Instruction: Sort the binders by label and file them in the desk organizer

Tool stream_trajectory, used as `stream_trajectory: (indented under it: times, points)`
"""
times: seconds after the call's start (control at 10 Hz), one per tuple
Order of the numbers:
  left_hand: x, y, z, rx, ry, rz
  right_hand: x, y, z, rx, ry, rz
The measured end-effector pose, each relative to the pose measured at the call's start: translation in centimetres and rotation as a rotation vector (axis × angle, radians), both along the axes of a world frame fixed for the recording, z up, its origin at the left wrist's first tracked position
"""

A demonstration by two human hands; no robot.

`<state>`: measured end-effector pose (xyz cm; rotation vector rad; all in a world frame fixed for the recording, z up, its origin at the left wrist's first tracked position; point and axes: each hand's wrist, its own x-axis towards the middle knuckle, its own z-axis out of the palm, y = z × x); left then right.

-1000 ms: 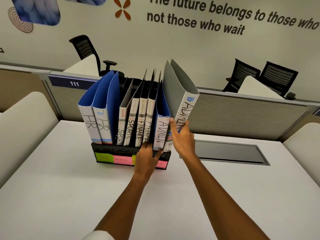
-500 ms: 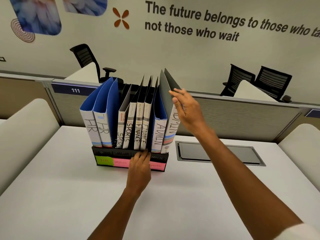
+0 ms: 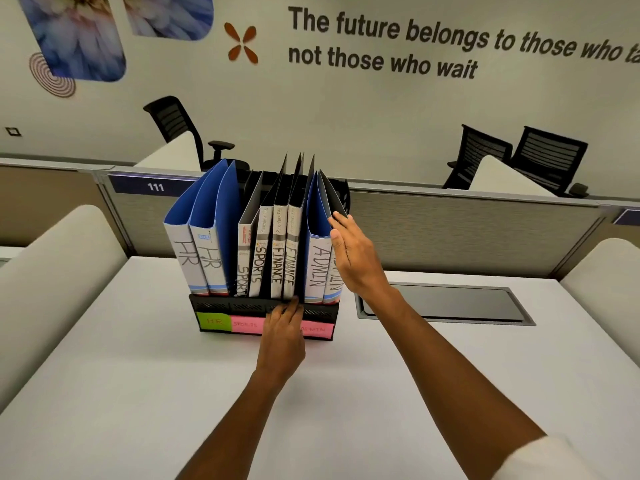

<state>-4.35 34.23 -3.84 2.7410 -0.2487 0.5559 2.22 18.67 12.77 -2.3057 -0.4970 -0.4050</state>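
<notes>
A black desk organizer (image 3: 242, 306) stands on the white desk, with coloured sticky labels along its front. Upright in it, left to right, are two blue HR binders (image 3: 201, 261), two SPORTS binders (image 3: 254, 268), two FINANCE binders (image 3: 284, 268), a blue ADMIN binder (image 3: 317, 268) and a grey ADMIN binder (image 3: 335, 282) in the rightmost slot. My right hand (image 3: 353, 258) lies flat and open against the grey ADMIN binder's outer side, fingers pointing up. My left hand (image 3: 282, 332) rests on the organizer's front wall, fingertips at its rim, covering one label.
A dark recessed cable hatch (image 3: 443, 303) sits in the desk right of the organizer. A grey partition (image 3: 467, 230) runs behind the desk, with black office chairs (image 3: 519, 157) beyond. Padded cream dividers (image 3: 52, 271) flank both desk sides.
The grey ADMIN binder, tilted and held by its spine a second ago, now stands in the rightmost slot. My right hand let go and moved to its side. My left hand stayed put.
</notes>
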Motion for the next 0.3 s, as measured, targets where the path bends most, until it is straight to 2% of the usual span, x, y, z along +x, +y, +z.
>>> stream_trajectory:
  times: [0.2, 0.3]
  points:
    - [-0.9, 0.0, 1.3, -0.003, 0.08, -0.026, -0.1, -0.7, 0.7, -0.062, 0.073, 0.058]
    - [-1.7, 0.5, 2.2, -0.031, 0.076, -0.048, -1.4, -2.0, 0.3, -0.048, 0.025, 0.019]
